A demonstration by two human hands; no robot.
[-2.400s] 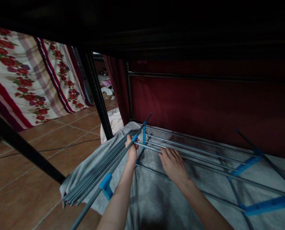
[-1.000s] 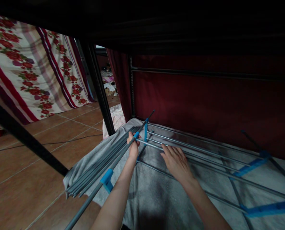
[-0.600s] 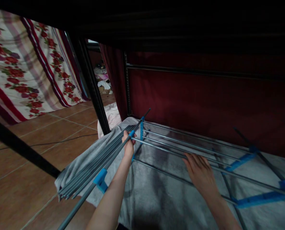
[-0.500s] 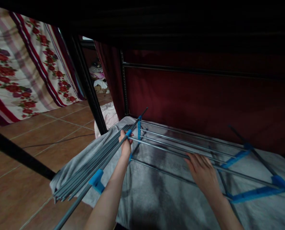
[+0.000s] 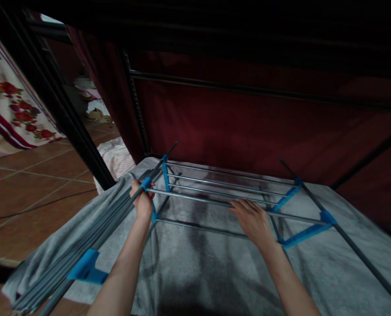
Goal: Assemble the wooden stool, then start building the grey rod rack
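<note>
A rack frame of grey metal tubes (image 5: 195, 201) joined by blue plastic connectors (image 5: 307, 235) stands on a grey blanket (image 5: 195, 272). My left hand (image 5: 141, 199) is wrapped round the frame's left side tube, at a blue connector (image 5: 145, 183). The fingers of my right hand (image 5: 251, 215) curl over the front cross tube, right of its middle. Beside my left arm lies a bundle of loose grey tubes (image 5: 83, 239). Nearer to me, another blue connector (image 5: 88, 267) sits on the left side tube.
Black metal posts (image 5: 73, 127) and a dark overhead frame enclose the blanket-covered surface. A dark red curtain (image 5: 248, 131) hangs behind. To the left are a tiled floor (image 5: 34, 175) with a cable, a flowered cloth (image 5: 14, 105) and a striped cloth (image 5: 114, 156).
My view has turned to the right, so the rack's right side shows more fully. Both hands keep about the same places on the rack.
</note>
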